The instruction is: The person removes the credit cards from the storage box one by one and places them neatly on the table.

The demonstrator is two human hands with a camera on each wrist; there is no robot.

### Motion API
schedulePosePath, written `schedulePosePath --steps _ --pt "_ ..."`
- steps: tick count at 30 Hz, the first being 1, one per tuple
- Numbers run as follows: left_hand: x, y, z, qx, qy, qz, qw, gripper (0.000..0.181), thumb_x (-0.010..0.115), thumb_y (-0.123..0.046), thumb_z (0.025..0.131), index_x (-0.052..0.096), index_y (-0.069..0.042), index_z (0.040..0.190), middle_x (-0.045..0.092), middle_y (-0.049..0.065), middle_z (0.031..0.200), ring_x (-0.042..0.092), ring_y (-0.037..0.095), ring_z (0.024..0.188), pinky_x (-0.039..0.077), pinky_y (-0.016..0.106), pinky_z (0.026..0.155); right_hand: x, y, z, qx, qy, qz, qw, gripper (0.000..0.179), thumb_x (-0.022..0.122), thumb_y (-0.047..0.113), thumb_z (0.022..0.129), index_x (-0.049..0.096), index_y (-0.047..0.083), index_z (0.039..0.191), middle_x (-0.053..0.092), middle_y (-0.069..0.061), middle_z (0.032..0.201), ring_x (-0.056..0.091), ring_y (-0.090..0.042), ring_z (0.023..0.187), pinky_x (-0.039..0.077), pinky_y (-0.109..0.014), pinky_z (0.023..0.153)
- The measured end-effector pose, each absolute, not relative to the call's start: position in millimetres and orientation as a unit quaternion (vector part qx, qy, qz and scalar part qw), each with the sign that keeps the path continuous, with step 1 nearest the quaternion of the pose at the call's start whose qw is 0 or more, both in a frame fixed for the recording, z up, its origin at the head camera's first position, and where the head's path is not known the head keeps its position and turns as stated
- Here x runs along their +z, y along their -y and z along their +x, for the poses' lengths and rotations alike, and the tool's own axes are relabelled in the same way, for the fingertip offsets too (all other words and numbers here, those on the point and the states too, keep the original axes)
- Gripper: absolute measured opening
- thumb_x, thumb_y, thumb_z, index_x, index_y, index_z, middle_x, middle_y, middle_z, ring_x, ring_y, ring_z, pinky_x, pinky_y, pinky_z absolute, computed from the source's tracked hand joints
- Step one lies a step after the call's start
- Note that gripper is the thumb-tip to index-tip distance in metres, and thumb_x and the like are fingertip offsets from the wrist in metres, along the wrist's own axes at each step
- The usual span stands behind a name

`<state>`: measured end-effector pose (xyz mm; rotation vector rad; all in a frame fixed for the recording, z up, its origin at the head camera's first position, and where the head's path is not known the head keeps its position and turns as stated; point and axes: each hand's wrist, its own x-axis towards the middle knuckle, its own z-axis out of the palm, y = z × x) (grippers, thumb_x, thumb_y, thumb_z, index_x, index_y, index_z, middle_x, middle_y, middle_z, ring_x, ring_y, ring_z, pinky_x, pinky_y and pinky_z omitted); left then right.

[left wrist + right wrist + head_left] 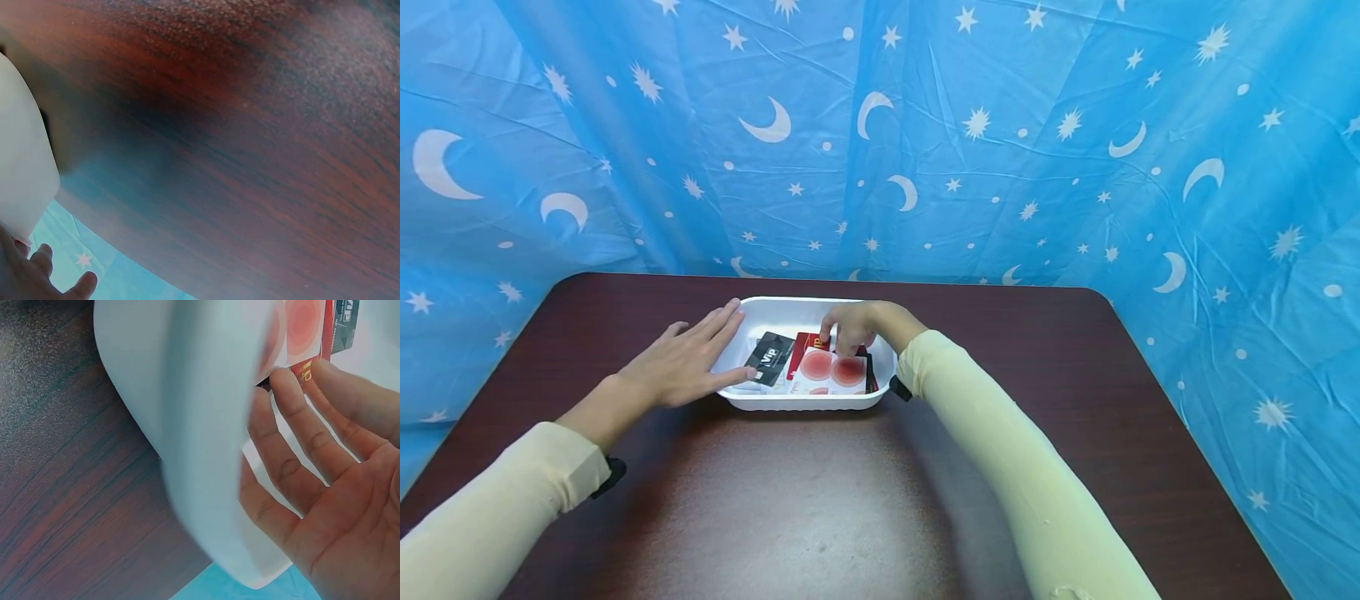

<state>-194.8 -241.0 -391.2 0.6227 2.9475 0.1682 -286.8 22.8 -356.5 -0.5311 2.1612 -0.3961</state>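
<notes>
A white plastic tray (805,403) holds several cards. My left hand (688,358) lies along its left rim with straight fingers, the thumb reaching over the near-left edge toward a black VIP card (771,357). Only some of its fingers (78,289) show in the left wrist view, beside the tray wall (25,137). Inside the tray at the right, my right hand (853,323) pinches the corner of a red card with gold lettering (306,370) between thumb and fingertips. A white card with pink circles (829,372) overlaps the red card in front.
The tray stands toward the back of a dark brown wooden table (820,508). A blue curtain with moons and stars (925,167) hangs behind and around the table. Dark pieces of card (870,373) show at the tray's right side, partly under the pink-circle card.
</notes>
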Motion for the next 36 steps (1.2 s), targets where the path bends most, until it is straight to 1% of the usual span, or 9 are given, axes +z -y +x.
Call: schedulePosePath --steps 5,9,12,16,20,24,27,31,36 --pt "-391.2 241.8 -194.7 0.055 -0.975 0.208 0.061 0.098 0.046 -0.068 0.092 0.016 -0.002 0.158 0.013 0.022 0.164 0.020 0.045 0.147 0.023 0.072 0.108 -357.5 -21.7 -287.7 -0.173 -0.862 -0.197 0.434 0.044 0.067 0.008 0.093 0.053 0.010 0.135 0.051 -0.007 0.088 0.053 -0.022 0.091 0.050 -0.045 0.097" --pt "-391.3 241.5 -194.8 0.057 -0.975 0.208 0.060 0.098 0.046 -0.068 0.092 0.017 -0.001 0.158 0.014 0.023 0.163 0.021 0.045 0.147 0.023 0.072 0.108 -358.2 -20.5 -287.9 -0.162 -0.865 -0.203 0.430 0.045 0.067 0.010 0.093 0.054 0.010 0.136 0.053 -0.007 0.097 0.053 -0.022 0.096 0.050 -0.044 0.097" --pt "-391.0 241.9 -194.6 0.057 -0.975 0.208 0.059 0.098 0.047 -0.068 0.093 0.017 -0.001 0.158 0.014 0.023 0.163 0.021 0.045 0.147 0.023 0.072 0.108 -357.1 -19.0 -287.0 -0.155 -0.863 -0.209 0.434 0.045 0.067 0.010 0.093 0.054 0.009 0.136 0.053 -0.009 0.098 0.052 -0.022 0.095 0.050 -0.044 0.097" --pt "-390.1 242.1 -194.4 0.058 -0.974 0.210 0.061 0.098 0.046 -0.068 0.093 0.016 -0.001 0.158 0.013 0.022 0.164 0.020 0.044 0.147 0.023 0.072 0.108 -355.1 -17.7 -285.2 -0.153 -0.859 -0.211 0.441 0.040 0.069 0.009 0.092 0.056 0.008 0.130 0.052 -0.008 0.094 0.051 -0.022 0.093 0.050 -0.044 0.097" --pt "-389.3 241.6 -193.8 0.061 -0.973 0.214 0.060 0.099 0.046 -0.068 0.093 0.017 0.000 0.157 0.014 0.023 0.163 0.021 0.044 0.147 0.023 0.073 0.108 -355.5 -17.8 -284.5 -0.144 -0.860 -0.216 0.438 0.035 0.070 0.010 0.091 0.058 0.009 0.125 0.054 -0.007 0.106 0.052 -0.021 0.101 0.050 -0.044 0.097" --pt "-389.5 240.9 -193.8 0.060 -0.973 0.215 0.060 0.098 0.047 -0.068 0.093 0.017 0.000 0.157 0.014 0.023 0.163 0.020 0.044 0.147 0.024 0.073 0.107 -355.9 -18.5 -285.2 -0.143 -0.859 -0.218 0.440 0.030 0.069 0.009 0.092 0.060 0.009 0.121 0.054 -0.008 0.113 0.052 -0.020 0.100 0.051 -0.043 0.096" --pt "-390.0 240.6 -194.7 0.059 -0.973 0.212 0.062 0.098 0.046 -0.068 0.093 0.017 -0.001 0.158 0.014 0.023 0.163 0.020 0.044 0.147 0.023 0.072 0.108 -354.3 -18.6 -285.4 -0.138 -0.860 -0.226 0.436 0.026 0.067 0.008 0.093 0.062 0.008 0.118 0.053 -0.007 0.112 0.050 -0.017 0.097 0.053 -0.038 0.091" --pt "-390.4 240.6 -195.1 0.055 -0.974 0.208 0.064 0.098 0.045 -0.069 0.093 0.017 -0.001 0.158 0.013 0.023 0.163 0.021 0.044 0.147 0.023 0.072 0.108 -351.4 -17.7 -284.4 -0.131 -0.864 -0.248 0.419 0.016 0.066 0.005 0.093 0.064 0.005 0.109 0.052 -0.006 0.103 0.046 -0.014 0.084 0.048 -0.027 0.072" --pt "-390.4 241.4 -194.5 0.054 -0.974 0.209 0.061 0.098 0.046 -0.069 0.093 0.017 -0.001 0.158 0.014 0.023 0.163 0.021 0.044 0.147 0.023 0.072 0.108 -346.5 -16.3 -281.5 -0.120 -0.874 -0.274 0.383 0.009 0.069 0.001 0.090 0.066 0.007 0.096 0.054 -0.005 0.100 0.046 -0.013 0.080 0.046 -0.024 0.064"
